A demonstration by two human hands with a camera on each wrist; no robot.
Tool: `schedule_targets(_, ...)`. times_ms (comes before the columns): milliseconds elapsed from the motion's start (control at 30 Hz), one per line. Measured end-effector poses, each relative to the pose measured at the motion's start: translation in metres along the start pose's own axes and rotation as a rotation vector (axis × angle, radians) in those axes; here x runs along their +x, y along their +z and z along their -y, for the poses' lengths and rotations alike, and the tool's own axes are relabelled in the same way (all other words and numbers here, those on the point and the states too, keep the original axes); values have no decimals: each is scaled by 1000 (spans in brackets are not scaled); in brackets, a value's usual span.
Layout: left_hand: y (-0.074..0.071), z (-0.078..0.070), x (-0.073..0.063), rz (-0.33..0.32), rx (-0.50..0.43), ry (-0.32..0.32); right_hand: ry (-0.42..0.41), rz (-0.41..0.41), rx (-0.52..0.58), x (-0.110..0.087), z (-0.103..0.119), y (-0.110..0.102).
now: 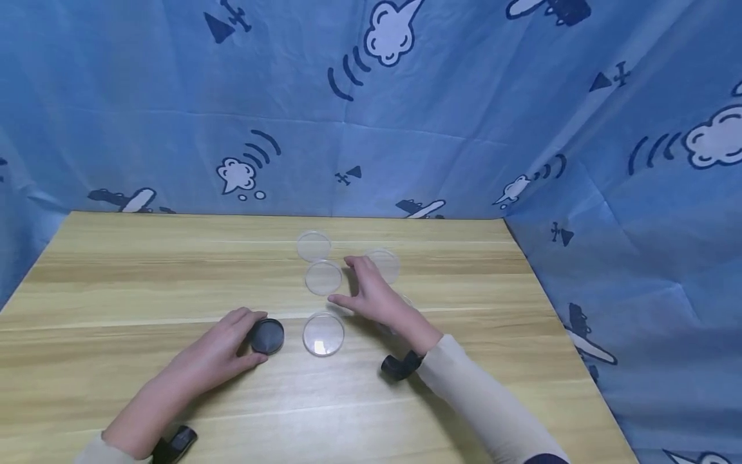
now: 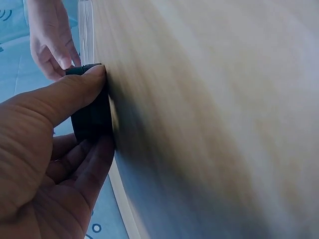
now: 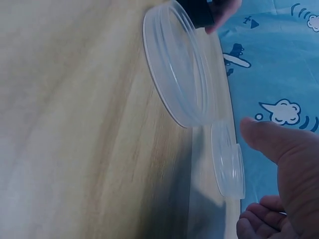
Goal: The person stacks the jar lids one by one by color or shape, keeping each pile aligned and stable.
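My left hand (image 1: 217,351) grips a short black round piece (image 1: 268,337) with a raised rim, standing on the table. In the left wrist view, the thumb lies on one side of this black piece (image 2: 92,112) and the fingers on the other. To its right sits a clear round dish (image 1: 323,334). Beyond that, my right hand (image 1: 373,296) hovers with thumb and fingers spread, holding nothing. Just left of its fingertips is a second clear dish (image 1: 323,278). Whether the fingers touch it, I cannot tell. Another clear dish (image 1: 313,246) lies farther back.
Behind my right hand lies one more clear dish (image 1: 385,264), and part of something clear (image 1: 408,300) shows beside the right wrist. The wooden table (image 1: 145,277) meets a blue patterned cloth (image 1: 290,161) at the back and right. Black bands (image 1: 401,366) circle both wrists.
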State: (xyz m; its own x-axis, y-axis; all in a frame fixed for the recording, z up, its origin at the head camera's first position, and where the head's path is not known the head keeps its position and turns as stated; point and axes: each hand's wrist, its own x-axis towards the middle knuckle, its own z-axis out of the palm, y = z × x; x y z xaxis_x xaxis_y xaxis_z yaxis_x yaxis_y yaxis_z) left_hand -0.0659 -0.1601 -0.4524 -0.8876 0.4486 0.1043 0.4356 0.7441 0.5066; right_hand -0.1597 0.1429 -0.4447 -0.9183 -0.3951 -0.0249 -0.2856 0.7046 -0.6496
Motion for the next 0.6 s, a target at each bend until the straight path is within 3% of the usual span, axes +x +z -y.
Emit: schedule_targets(600, 0, -1, 0, 0, 14, -11, 3, 38, -62, 23, 0, 12)
